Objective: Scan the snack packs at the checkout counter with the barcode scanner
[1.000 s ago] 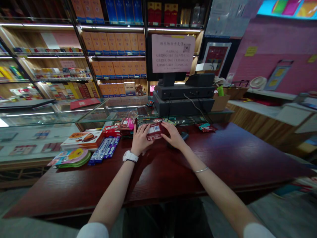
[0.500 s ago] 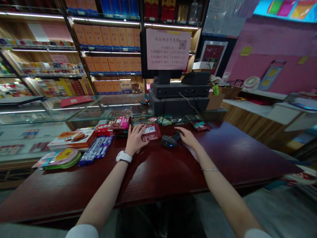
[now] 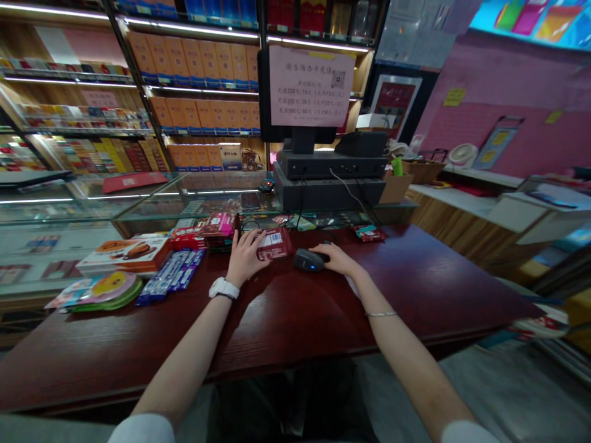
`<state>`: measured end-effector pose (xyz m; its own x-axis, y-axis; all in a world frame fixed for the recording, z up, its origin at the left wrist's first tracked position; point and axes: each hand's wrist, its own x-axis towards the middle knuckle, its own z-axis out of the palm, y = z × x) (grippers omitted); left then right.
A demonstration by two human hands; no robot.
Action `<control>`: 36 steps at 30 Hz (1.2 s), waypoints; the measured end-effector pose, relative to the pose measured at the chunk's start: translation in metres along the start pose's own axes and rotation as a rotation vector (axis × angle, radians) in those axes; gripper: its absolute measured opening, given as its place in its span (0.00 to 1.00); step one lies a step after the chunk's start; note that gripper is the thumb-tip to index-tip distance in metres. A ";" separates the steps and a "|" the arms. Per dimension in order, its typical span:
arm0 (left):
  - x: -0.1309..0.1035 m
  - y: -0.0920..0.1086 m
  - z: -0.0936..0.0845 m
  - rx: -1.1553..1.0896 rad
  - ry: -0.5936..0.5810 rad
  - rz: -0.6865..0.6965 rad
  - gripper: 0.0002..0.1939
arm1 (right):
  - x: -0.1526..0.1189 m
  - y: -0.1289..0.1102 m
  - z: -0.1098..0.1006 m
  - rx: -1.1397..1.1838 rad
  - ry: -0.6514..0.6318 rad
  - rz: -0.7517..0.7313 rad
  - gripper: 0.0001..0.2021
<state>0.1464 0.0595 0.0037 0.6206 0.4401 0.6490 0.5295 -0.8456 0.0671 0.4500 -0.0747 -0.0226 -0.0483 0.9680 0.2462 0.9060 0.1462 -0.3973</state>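
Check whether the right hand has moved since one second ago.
Yes. Judged against the paper sign, the right hand has shifted right, off the dark red packet and onto the black scanner.

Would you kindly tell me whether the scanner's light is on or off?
On: a blue light glows on the dark scanner, which the right hand grasps.

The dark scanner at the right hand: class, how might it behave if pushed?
The scanner looks rounded, so it may rock or swivel. Its smooth, hard-looking shell probably won't flex. The shiny tabletop suggests it could slide easily.
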 end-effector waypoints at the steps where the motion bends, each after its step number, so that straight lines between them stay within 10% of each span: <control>1: 0.000 0.000 0.000 0.001 0.000 0.000 0.36 | 0.000 0.000 0.001 -0.008 0.009 -0.010 0.24; 10: 0.000 0.001 -0.001 -0.004 -0.007 -0.032 0.36 | 0.005 0.000 0.004 0.031 0.051 -0.161 0.23; 36: -0.005 -0.004 0.005 0.073 0.016 -0.068 0.37 | -0.008 -0.047 -0.021 0.175 0.279 0.028 0.17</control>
<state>0.1439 0.0618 -0.0033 0.5726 0.4907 0.6568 0.6113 -0.7893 0.0567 0.4163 -0.0934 0.0128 0.1141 0.8826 0.4561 0.8183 0.1769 -0.5470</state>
